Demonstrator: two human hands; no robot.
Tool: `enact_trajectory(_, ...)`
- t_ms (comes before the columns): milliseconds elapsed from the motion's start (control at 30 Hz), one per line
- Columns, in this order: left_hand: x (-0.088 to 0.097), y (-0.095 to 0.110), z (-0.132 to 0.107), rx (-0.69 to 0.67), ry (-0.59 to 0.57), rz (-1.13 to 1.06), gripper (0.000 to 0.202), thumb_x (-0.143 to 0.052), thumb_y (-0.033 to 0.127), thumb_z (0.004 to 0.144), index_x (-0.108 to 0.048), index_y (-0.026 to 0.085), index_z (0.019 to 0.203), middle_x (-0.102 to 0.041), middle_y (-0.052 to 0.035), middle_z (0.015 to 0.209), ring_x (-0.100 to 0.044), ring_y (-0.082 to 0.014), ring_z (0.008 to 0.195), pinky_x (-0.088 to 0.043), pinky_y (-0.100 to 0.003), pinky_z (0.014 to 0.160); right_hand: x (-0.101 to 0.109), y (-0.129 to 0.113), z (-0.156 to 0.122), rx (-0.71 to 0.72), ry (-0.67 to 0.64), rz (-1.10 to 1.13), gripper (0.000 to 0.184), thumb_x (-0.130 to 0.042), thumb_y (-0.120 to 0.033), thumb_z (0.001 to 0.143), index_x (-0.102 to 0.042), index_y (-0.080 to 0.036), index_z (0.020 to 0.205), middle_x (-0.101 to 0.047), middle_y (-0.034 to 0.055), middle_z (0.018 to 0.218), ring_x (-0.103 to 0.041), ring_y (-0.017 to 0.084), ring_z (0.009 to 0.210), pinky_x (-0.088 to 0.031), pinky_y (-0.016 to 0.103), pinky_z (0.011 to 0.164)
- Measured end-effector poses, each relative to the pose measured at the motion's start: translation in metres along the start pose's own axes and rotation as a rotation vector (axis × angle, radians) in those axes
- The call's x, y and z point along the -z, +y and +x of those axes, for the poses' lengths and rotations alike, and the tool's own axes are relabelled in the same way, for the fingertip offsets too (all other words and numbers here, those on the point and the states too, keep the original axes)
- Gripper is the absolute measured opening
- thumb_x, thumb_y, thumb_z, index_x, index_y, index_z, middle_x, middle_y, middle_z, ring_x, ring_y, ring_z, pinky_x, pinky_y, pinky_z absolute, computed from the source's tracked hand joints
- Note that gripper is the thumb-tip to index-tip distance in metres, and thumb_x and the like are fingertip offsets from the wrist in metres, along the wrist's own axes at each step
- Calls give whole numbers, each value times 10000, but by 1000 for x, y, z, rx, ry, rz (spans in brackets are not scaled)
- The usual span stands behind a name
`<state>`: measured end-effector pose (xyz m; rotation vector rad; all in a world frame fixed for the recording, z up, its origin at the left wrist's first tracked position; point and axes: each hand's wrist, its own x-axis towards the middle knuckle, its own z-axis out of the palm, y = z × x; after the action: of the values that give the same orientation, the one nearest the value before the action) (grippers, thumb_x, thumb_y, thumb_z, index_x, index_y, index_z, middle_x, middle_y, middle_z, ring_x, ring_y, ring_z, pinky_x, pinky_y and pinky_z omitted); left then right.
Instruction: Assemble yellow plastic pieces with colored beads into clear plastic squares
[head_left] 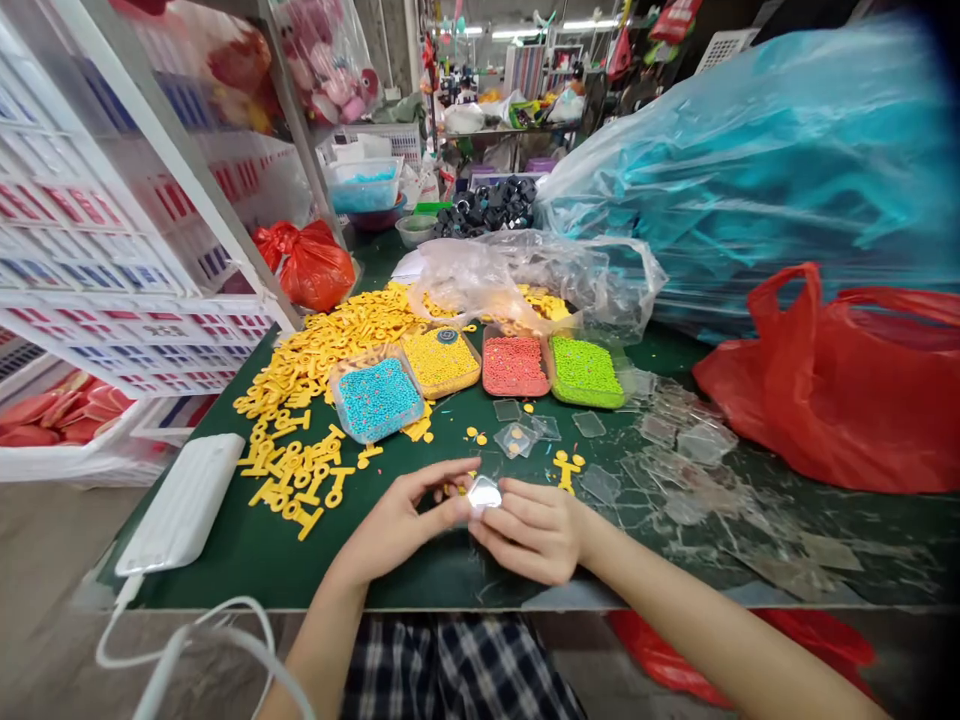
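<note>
My left hand [397, 525] and my right hand [536, 530] meet just above the green table's [225, 550] near edge. Together they pinch a small clear plastic piece [484, 494], with something yellow showing behind it. Beyond my hands stand several small trays of beads: blue [377, 399], yellow [440, 359], red [514, 365] and green [586, 371]. A heap of yellow plastic key-shaped parts [315, 370] spreads over the table's left side. Loose clear plastic squares [675, 450] lie scattered to the right.
A white power bank [184, 505] with a cable lies at the left front. Red plastic bags sit at the right [840, 390] and back left [311, 265]. A large bluish plastic sack [750, 170] fills the back right. A rack of white boxes [112, 230] stands at the left.
</note>
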<state>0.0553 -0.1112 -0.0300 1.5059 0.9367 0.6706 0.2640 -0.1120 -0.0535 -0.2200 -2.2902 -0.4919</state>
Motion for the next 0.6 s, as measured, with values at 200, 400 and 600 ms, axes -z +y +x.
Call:
enact_trajectory(200,0,5,6,46,32,-20,464,-714,392,764,-668,209,1189,-711,-36,871,-618,-169,776,-505,-301,769,-9,1,-5,-100,143,-109,149,-643,-203,836,-682,-346,854,-698,-50,828,-581,135,763,-537,305,840)
enact_trajectory(400,9,11,13,38,55,71,356,-642,405,827,-708,209,1117,-739,-39,911,-647,-215,888,-494,-338,862,-9,10,-1,-469,65,-29,349,-619,-373,883,-582,-178,1169,-698,73,922,-615,187,868,-493,339,782)
enact_trajectory(600,12,8,18,54,0,71,482,-576,410,873,-580,178,1295,-741,-41,882,-657,-191,819,-508,-359,845,-13,9,0,-569,11,75,394,-612,-357,878,-564,-162,1217,-695,105,983,-614,212,881,-460,350,747)
